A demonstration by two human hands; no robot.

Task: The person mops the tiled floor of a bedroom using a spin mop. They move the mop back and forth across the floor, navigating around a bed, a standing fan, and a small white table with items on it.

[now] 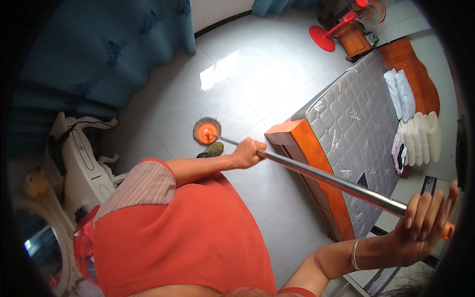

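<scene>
My left hand is closed around the lower part of a shiny metal mop pole. Higher up, my right hand, with a bracelet on its wrist, has its fingers bent over the same pole close to its orange end cap. The pole slants down to a round mop head with an orange disc and a brownish fringe. That head rests on the pale tiled floor, right beside an olive-green shoe on my foot.
A bed with a grey quilted mattress and wooden footboard stands at right. Pillows and folded bedding lie on it. Beyond is a red fan. Left are a blue curtain and white dressing table.
</scene>
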